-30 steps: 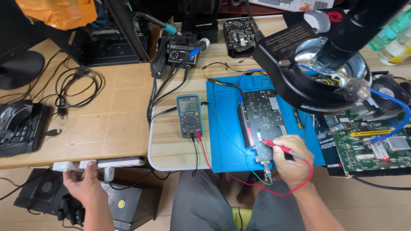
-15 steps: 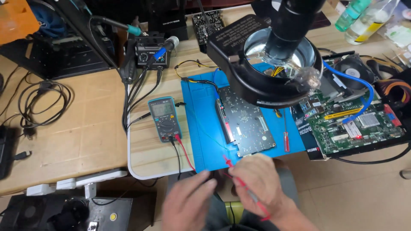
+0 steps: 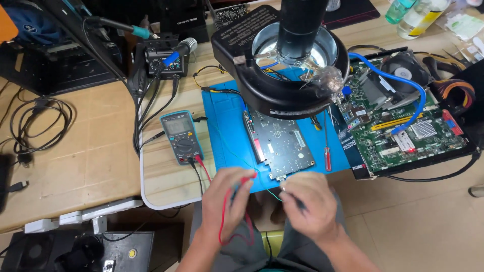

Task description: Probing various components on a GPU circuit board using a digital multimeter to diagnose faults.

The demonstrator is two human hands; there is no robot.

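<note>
1. Hands meet at the near edge of the blue work mat [image 3: 229, 131], seen from the head camera. The left hand [image 3: 227, 201] has its fingers curled together around a red probe lead [image 3: 224, 221], whose wire loops over the back of the hand and wrist.
2. The right hand [image 3: 310, 204] sits just right of the left one, fingers pinched on a thin black probe [image 3: 298, 202]; only a short dark stub shows.
3. A grey circuit board [image 3: 282, 143] lies on the mat just beyond both hands, long and rectangular, with a speckled metallic face, a red strip along its left edge and a connector at its near end.
4. A multimeter [image 3: 181, 137] with a teal case lies just left of the mat, red and black leads plugged into its near end.
5. A red-handled screwdriver [image 3: 327, 158] lies on the mat's right side.
6. A green motherboard [image 3: 403, 126] sits right of the mat.
7. A black ring-lit microscope head [image 3: 292, 60] hangs over the mat's far part.
</note>
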